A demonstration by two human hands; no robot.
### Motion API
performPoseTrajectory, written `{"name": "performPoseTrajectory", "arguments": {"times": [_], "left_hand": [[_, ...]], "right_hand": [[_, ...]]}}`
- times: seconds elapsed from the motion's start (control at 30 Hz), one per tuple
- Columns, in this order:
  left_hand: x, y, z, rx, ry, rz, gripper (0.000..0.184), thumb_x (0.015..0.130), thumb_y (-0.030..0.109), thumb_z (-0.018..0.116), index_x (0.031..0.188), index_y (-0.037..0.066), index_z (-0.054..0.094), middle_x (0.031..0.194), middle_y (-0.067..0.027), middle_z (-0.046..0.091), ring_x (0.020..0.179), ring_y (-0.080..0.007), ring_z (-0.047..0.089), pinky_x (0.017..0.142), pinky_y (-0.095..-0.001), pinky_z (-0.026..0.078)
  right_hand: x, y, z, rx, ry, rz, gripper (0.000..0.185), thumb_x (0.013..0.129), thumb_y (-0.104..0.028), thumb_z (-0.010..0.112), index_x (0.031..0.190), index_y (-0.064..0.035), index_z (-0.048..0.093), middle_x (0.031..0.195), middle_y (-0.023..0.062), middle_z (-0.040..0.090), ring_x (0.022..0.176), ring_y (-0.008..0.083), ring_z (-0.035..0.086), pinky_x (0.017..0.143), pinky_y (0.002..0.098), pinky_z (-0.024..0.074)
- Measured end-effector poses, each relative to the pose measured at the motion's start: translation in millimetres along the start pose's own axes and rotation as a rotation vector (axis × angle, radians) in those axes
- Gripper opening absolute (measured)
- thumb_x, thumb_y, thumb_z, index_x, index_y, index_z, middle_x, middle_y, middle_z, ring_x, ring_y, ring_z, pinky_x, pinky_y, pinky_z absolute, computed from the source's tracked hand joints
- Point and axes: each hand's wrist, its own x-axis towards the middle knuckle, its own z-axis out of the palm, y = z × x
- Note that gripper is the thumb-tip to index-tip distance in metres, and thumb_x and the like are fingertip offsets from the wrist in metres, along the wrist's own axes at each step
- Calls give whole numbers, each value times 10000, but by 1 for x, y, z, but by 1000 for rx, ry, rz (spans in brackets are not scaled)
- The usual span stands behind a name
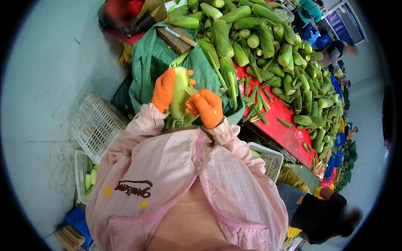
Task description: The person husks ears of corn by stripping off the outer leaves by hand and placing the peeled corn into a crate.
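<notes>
Both of my hands wear orange gloves. My left hand (164,88) is wrapped round an ear of corn (180,94), which stands roughly upright in front of my chest. At the ear's right side, my right hand (205,105) has its fingers pinched on a strip of pale green husk (191,90). Pale kernels or inner husk show on the ear. Beyond my hands, a knife (181,37) lies on a wooden block (173,41), on top of a green cloth (145,58).
A large heap of unhusked corn (268,39) covers the red table (278,131), with loose husk pieces near its edge. White plastic crates (96,121) stand at my left, and another crate (270,159) is at my right. Several people work nearby, one in black (318,213) at lower right.
</notes>
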Motion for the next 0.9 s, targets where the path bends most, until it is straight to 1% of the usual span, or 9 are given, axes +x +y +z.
{"name": "performPoseTrajectory", "arguments": {"times": [0.07,0.23,0.3,0.37,0.43,0.5,0.57,0.67,0.9], "left_hand": [[2,3,-1,-155,-7,-121,819,920,684,383,1194,-64,572,1002,-157,670,864,-212,657,802,-331,542],[4,-17,2,-333,-3,-290,801,919,670,419,1198,-67,567,957,-160,666,816,-224,650,750,-357,544],[-2,-23,4,-453,-6,-382,786,924,656,431,1201,-67,565,947,-159,664,800,-231,645,728,-372,544],[-10,-20,3,-240,-247,-190,732,934,604,471,1216,-66,554,945,-151,662,747,-236,637,688,-385,545],[-14,-25,3,-149,-242,-181,696,928,570,515,1210,-65,550,949,-166,668,729,-252,651,676,-390,552],[-12,-32,11,-142,58,-144,675,921,561,537,1192,-57,558,957,-194,671,739,-273,667,680,-394,557],[2,-39,-14,-299,116,-333,786,873,677,507,1212,-30,559,1038,-208,658,844,-292,670,744,-401,553],[16,-27,-35,-245,198,-308,937,813,804,423,1232,-25,549,1030,-207,652,891,-298,657,781,-431,545],[33,-16,-60,-361,288,-253,972,789,819,438,1257,-27,541,1106,-223,637,921,-328,652,814,-453,542]], "right_hand": [[4,22,-15,-358,2,-276,88,862,-72,610,835,6,642,765,118,669,665,216,643,579,299,496],[19,6,-16,-517,21,-812,128,887,-96,588,903,7,664,772,123,664,688,217,644,606,302,501],[10,3,-9,22,-100,-220,188,920,-123,546,921,30,656,774,104,660,649,185,643,579,271,486],[7,-1,-10,59,-64,-171,241,937,-141,502,935,54,645,737,91,639,568,147,601,535,240,454],[4,9,-16,313,-108,88,237,916,-132,496,906,59,636,695,99,621,504,144,556,491,238,429],[-10,24,-14,287,-164,204,233,880,-134,500,804,52,618,625,96,584,456,144,517,416,247,389],[-26,21,-6,288,-171,288,228,871,-136,511,791,48,619,592,87,559,436,139,496,395,249,369],[-37,21,-10,337,-217,413,213,870,-130,527,802,48,621,580,86,547,408,141,466,382,251,351],[-49,21,-12,312,-237,464,201,867,-131,560,838,54,634,566,86,531,398,143,430,389,273,322]]}}
